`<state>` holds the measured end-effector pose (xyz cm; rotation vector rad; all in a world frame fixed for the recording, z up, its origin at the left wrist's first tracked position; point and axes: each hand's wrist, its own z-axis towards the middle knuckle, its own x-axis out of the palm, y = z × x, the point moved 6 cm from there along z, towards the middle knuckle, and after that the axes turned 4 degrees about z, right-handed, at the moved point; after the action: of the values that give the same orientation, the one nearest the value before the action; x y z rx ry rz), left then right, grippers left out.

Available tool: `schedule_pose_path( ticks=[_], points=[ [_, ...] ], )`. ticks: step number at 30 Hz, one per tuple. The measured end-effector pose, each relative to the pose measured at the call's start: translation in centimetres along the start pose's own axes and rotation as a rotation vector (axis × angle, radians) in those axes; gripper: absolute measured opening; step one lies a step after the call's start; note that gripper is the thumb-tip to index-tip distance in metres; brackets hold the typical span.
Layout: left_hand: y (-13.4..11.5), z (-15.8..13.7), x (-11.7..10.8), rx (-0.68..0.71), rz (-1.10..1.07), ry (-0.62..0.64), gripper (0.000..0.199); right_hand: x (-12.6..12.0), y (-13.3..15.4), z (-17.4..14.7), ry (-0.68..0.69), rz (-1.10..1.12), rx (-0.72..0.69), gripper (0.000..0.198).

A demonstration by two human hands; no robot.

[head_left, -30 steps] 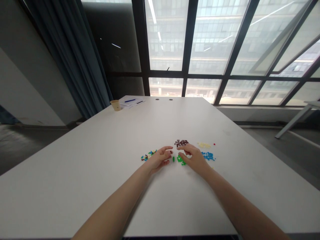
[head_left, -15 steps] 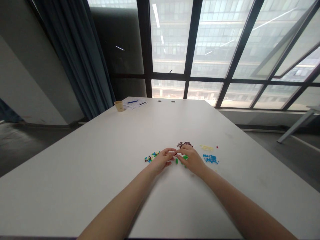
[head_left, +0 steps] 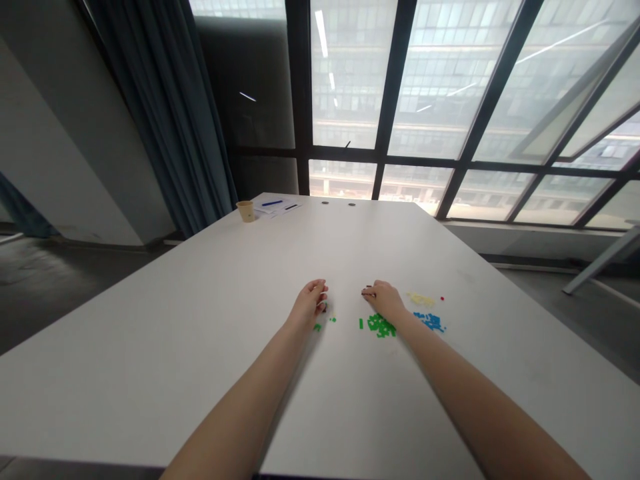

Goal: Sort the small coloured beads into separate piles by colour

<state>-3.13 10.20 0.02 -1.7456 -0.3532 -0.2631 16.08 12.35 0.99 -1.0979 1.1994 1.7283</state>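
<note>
Looking forward and down, in the head view, over a broad white table (head_left: 325, 247); stretching out both bare forearms from the near edge. Holding the left hand (head_left: 308, 303) low over the tabletop, near the middle, with fingers loosely curled and set fairly narrow. Showing a small dark piece (head_left: 325, 308) at the finger ends, but leaving any grip on it impossible to tell. Having a few loose green bits (head_left: 333, 320) on the table just beside that hand.

Holding the right hand (head_left: 385, 300) well apart from the left, bending it palm-down with fingertips close together and pointing leftward. Covering most of some dark brown pieces (head_left: 369, 287) with those fingers, and again leaving any pinch impossible to tell.

Finding a spread heap of green pieces (head_left: 381, 326) nearer the viewer, just below the right hand, with a single green block (head_left: 361, 324) standing out at its left. Glimpsing blue pieces (head_left: 433, 323) beside the right forearm, partly hidden by it; then, farther back, pale yellow pieces (head_left: 420, 299) and one red piece (head_left: 442, 299).

Seeing at the far left corner a paper cup (head_left: 245, 211), beside papers (head_left: 275, 208) bearing a blue pen (head_left: 272, 203). Facing tall windows (head_left: 350, 73) and, leftward, a blue curtain (head_left: 170, 120) beyond.
</note>
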Motion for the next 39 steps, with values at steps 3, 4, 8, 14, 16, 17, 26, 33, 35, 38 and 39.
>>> schedule_pose_path(
  ticks=[3, 4, 8, 14, 16, 17, 26, 33, 35, 38, 39],
  points=[
    [-0.2, 0.1, -0.2, 0.005, 0.004, -0.021, 0.031, -0.1, -0.1, -0.1, -0.016, 0.0, -0.011, 0.022],
    [-0.3, 0.1, -0.3, 0.01, 0.016, -0.024, 0.03, -0.3, -0.1, -0.2, -0.03, 0.006, -0.016, 0.022],
    [-1.8, -0.1, -0.8, 0.119, 0.259, -0.062, 0.024, -2.0, -0.3, -0.7, -0.115, 0.054, -0.011, 0.025],
    [-2.2, -0.4, 0.1, 0.352, 1.101, 0.12, 0.014, -4.1, -0.4, -3.3, -0.188, 0.155, -0.044, 0.027],
    [-1.5, -0.6, 0.5, 0.414, 1.251, 0.169, 0.017, -4.2, -0.7, -4.6, -0.198, 0.192, -0.051, 0.026],
    [-1.2, -0.6, 0.6, 0.436, 1.287, 0.192, 0.018, -4.1, -0.9, -5.2, -0.2, 0.211, -0.05, 0.026],
    [-0.2, -0.6, 1.4, 0.513, 1.126, 0.24, 0.006, -3.9, -2.3, -6.9, -0.265, 0.292, 0.049, 0.024],
    [-0.6, -0.9, 1.8, 0.557, 1.055, 0.195, 0.01, -4.0, -2.0, -7.0, -0.23, 0.347, 0.046, 0.024],
    [-0.9, -1.4, 2.3, 0.583, 1.017, 0.236, 0.01, -3.9, -1.7, -7.1, -0.211, 0.364, 0.04, 0.024],
    [-1.4, -2.7, 3.6, 0.644, 0.976, 0.33, 0.015, -3.8, -1.0, -7.2, -0.183, 0.396, 0.022, 0.023],
    [-1.5, -3.2, 4.1, 0.659, 0.963, 0.347, 0.016, -3.7, -0.7, -7.3, -0.176, 0.405, 0.014, 0.022]
  ],
)
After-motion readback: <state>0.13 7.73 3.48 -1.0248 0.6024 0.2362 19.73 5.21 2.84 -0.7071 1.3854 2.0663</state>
